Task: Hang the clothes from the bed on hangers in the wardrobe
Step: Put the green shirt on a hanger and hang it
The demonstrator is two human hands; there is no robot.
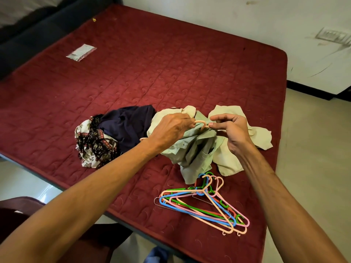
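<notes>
A pale green shirt (195, 150) lies bunched on the dark red bed (133, 73). A peach plastic hanger (201, 123) is partly inside it, only its hook and one end showing. My left hand (171, 130) grips the shirt's collar and the hanger's hook from the left. My right hand (231, 130) pinches the collar by the hook from the right. A cream garment (228, 158) lies under the shirt. To the left lie a navy garment (127, 124) and a patterned cloth (93, 145). The wardrobe is out of view.
A pile of several coloured plastic hangers (205, 202) lies on the bed close in front of the shirt. A white label (80, 52) is stitched on the mattress at far left. Tiled floor (313, 149) runs along the bed's right side.
</notes>
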